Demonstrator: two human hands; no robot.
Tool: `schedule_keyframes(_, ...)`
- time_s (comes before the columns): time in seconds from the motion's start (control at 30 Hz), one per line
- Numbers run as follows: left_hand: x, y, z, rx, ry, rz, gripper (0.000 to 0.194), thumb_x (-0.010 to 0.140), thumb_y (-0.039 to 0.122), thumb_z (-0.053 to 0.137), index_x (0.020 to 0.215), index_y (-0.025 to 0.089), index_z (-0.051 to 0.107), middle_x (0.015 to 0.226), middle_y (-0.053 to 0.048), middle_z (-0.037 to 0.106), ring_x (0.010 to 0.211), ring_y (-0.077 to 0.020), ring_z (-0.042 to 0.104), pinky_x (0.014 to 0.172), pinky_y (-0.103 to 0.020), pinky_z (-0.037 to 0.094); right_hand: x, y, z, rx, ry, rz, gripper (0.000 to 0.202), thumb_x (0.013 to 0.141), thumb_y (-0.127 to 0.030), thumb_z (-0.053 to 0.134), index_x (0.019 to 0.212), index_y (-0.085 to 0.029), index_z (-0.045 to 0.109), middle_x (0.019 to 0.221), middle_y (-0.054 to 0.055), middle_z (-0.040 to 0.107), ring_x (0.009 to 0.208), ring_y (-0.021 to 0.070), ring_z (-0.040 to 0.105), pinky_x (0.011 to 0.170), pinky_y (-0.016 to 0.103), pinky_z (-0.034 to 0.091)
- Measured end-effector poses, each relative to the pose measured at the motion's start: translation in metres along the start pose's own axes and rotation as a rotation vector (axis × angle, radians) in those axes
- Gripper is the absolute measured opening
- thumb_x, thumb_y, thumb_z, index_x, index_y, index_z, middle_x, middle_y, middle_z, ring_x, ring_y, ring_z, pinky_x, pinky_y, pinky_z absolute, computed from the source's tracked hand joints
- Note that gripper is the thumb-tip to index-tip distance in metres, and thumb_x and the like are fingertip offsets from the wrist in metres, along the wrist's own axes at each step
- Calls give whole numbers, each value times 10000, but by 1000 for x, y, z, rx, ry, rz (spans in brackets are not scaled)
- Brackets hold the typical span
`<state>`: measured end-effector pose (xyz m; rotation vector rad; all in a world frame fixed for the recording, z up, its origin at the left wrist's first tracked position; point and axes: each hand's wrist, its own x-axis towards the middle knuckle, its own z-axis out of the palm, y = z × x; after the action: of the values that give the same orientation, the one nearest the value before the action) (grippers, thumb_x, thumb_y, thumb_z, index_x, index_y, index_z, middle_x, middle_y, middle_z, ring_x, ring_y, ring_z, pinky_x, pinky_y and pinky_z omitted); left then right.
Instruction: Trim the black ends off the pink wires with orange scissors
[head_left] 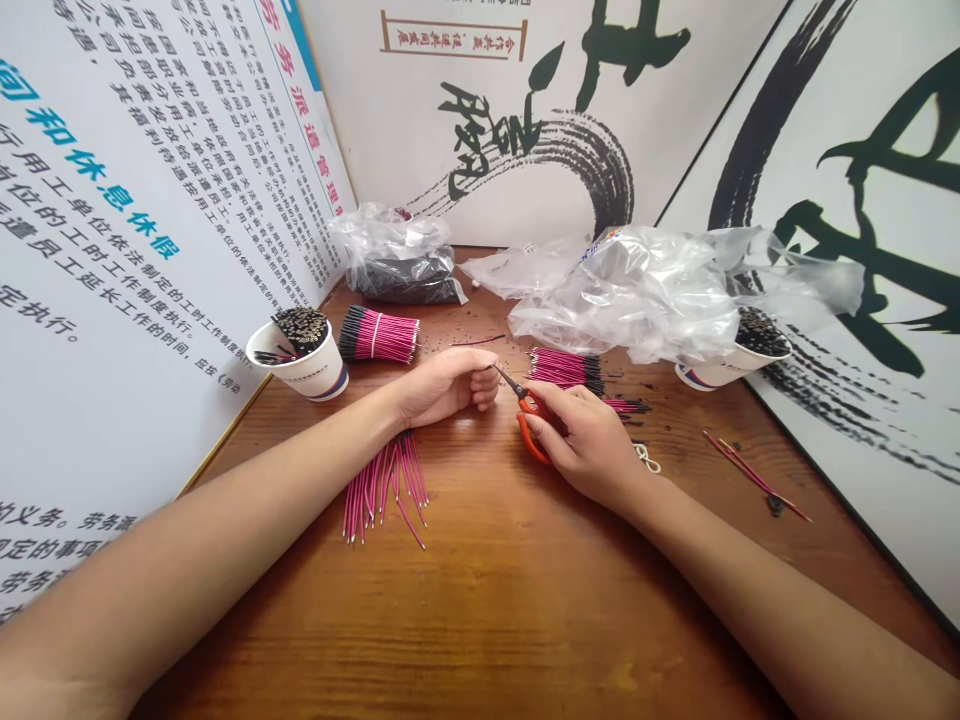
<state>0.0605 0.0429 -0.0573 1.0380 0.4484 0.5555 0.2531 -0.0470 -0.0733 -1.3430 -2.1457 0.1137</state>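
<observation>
My left hand is closed, fingers curled and thumb pressed to the index finger. What it pinches is too small to make out. Loose pink wires with pale tips fan out from beneath it; whether any are in the hand I cannot tell. My right hand grips small orange-handled scissors, their narrow dark blades pointing at my left fingertips. Just beyond it lies a bundle of pink wires with black ends, and more wires rest beside its knuckles.
A tied wire bundle sits by a paper cup filled with black-ended pieces. Another filled cup stands right, under clear plastic bags. A bag of black pieces lies behind. Single wires lie right. Printed panels enclose the table.
</observation>
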Motion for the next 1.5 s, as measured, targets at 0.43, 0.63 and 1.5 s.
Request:
schedule_keyframes(0.43, 0, -1, -1, 6, 0, 6, 370, 851, 294, 582, 577, 171, 365, 588, 33, 306, 547, -106, 370, 561, -243, 394, -1, 0, 1, 40, -8, 56, 280, 926, -310, 511, 1161, -195, 610, 840, 51, 693, 761, 211, 596, 721, 319, 448)
schedule_keyframes(0.63, 0, 0, 0, 14, -1, 8, 370, 847, 294, 581, 576, 172, 359, 595, 34, 296, 547, -105, 359, 558, -243, 385, -1, 1, 2, 51, -6, 50, 278, 928, -301, 513, 1173, -208, 605, 874, 55, 703, 784, 209, 612, 722, 314, 450)
schedule_keyframes(1.5, 0, 1, 1, 32, -8, 4, 373, 847, 300, 581, 579, 172, 356, 598, 34, 300, 546, -102, 356, 567, -244, 383, 1, 0, 2, 80, -9, 21, 200, 924, -259, 525, 1096, -206, 612, 840, 35, 689, 759, 189, 618, 724, 290, 432)
